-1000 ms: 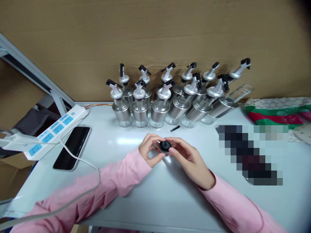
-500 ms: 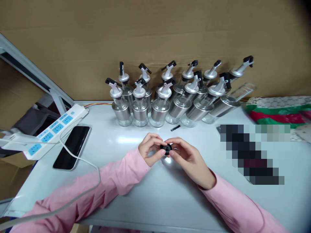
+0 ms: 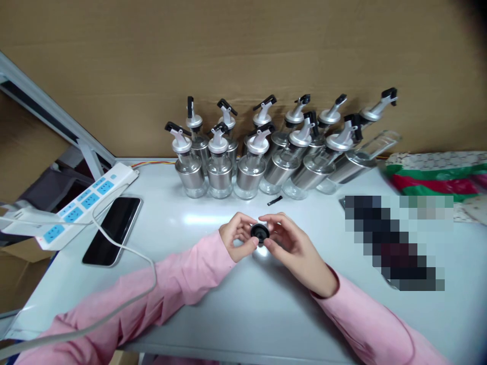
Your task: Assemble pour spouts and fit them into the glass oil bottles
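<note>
Between the fingertips of my left hand and my right hand is a small round black stopper with a ringed, hollow face turned towards me. Both thumbs press on its near edge, and the index fingers curve round its far side. What lies behind it is hidden by the fingers. Just beyond my hands, a small black lever lies loose on the table. Behind it stand two rows of glass and steel oil bottles, most with silver pour spouts and black levers.
On the left lie a white power strip and a phone. A white cable runs across my left sleeve. To the right are a blurred-out dark object and a patterned bag. A cardboard wall closes the back.
The black stopper has tilted, so more of its round face shows. My index fingers have lifted and spread a little from its top. The bottles and loose lever stay put.
</note>
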`<state>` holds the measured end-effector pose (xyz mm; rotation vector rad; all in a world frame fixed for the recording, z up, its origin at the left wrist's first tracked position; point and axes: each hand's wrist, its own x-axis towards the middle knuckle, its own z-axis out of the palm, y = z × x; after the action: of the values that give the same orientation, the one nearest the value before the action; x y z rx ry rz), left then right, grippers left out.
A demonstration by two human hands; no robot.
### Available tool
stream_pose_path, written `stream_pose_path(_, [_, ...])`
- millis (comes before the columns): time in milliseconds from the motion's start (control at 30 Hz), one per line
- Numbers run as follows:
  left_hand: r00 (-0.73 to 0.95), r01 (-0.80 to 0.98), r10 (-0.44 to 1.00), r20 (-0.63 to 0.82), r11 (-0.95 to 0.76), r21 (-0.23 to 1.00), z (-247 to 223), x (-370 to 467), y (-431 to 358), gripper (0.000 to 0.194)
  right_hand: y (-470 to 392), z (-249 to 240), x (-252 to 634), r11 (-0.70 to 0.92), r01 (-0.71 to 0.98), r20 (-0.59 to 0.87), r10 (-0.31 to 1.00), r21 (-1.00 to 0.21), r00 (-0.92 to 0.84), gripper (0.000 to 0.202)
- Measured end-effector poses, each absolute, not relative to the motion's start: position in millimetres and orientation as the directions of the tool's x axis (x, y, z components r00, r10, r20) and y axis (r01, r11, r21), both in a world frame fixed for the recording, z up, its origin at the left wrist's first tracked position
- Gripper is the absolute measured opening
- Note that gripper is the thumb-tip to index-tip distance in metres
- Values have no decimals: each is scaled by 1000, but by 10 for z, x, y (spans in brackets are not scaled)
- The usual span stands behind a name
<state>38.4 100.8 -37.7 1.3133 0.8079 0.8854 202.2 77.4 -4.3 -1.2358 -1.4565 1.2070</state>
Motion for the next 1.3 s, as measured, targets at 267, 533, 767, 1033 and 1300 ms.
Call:
stream_pose_path(267, [527, -101, 848, 51, 4, 995, -362, 363, 1020, 25, 755, -23, 2031, -131, 177, -183, 929, -975, -321, 24])
stream_pose_path(533, [573, -17, 819, 31, -25, 1000, -278, 354, 1018, 27, 722, -4, 2031, -85, 214, -162, 911, -973, -378, 14])
stream_pose_path(767, [567, 57, 824, 15, -57, 997, -273, 330, 984, 25, 697, -2, 2012, -41, 224, -129, 910, -974, -393, 13])
stream_pose_path(1033, [558, 156, 829, 21, -130, 979, -294, 296, 948, 27, 685, -1, 1995, 0, 263, -106, 915, -965, -389, 12])
stream_pose_path(1300, [565, 159, 823, 61, -181, 971, -237, 292, 940, 27, 667, 13, 1969, 39, 282, -79, 915, -958, -396, 13])
